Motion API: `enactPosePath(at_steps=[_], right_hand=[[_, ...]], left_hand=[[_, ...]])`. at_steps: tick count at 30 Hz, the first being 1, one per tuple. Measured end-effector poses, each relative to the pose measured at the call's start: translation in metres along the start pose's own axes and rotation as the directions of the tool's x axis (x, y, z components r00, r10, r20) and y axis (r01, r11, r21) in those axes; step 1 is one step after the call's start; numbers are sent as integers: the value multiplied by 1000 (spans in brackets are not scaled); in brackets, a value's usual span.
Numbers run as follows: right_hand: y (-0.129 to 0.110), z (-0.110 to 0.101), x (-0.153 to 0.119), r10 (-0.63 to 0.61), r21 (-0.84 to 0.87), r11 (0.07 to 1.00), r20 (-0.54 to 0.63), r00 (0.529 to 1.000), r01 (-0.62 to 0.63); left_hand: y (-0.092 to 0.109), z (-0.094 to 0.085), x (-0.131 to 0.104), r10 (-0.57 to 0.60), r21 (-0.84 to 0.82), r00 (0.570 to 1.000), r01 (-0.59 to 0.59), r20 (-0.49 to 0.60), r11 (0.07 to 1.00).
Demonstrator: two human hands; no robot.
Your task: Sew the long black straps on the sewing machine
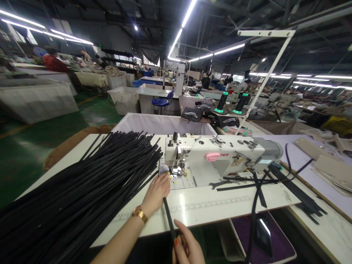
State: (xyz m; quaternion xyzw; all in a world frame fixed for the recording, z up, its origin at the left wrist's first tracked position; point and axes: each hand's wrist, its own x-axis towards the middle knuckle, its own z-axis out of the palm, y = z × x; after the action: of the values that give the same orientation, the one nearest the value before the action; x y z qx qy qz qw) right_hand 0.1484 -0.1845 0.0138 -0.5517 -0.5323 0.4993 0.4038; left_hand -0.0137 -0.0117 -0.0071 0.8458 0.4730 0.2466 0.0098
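Note:
A narrow black strap (168,216) runs from below the table edge up to the sewing machine (198,156). My left hand (158,189), wearing a gold watch (139,212), presses on the strap right beside the presser foot (176,171), its fingers close together. The strap's far end is hidden beneath that hand. Nearer to me, my right hand (189,245) pinches the strap between thumb and fingers at the table's front edge. A large pile of black straps (90,187) covers the left of the table.
A wrench (218,183) and more black strips (299,192) lie to the right on the white table (203,205). Two black thread cones (221,102) stand behind the machine. A phone (262,234) rests in a purple-lined tray (283,245) below. White bins (35,99) stand left.

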Motion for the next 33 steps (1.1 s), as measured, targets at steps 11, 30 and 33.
enactPosePath(at_steps=[11, 30, 33], right_hand=[[-32, -1, 100, -20, 82, 996, -25, 999, 22], [-29, 2, 122, -41, -5, 999, -38, 998, 41], [-30, 2, 120, -49, -6, 999, -36, 998, 49]], left_hand=[[-5, 1, -4, -65, -46, 996, 62, -54, 997], [-4, 0, 1, -15, 4, 999, 15, 41, 1000], [-4, -1, 1, -13, -17, 1000, 13, 24, 1000]])
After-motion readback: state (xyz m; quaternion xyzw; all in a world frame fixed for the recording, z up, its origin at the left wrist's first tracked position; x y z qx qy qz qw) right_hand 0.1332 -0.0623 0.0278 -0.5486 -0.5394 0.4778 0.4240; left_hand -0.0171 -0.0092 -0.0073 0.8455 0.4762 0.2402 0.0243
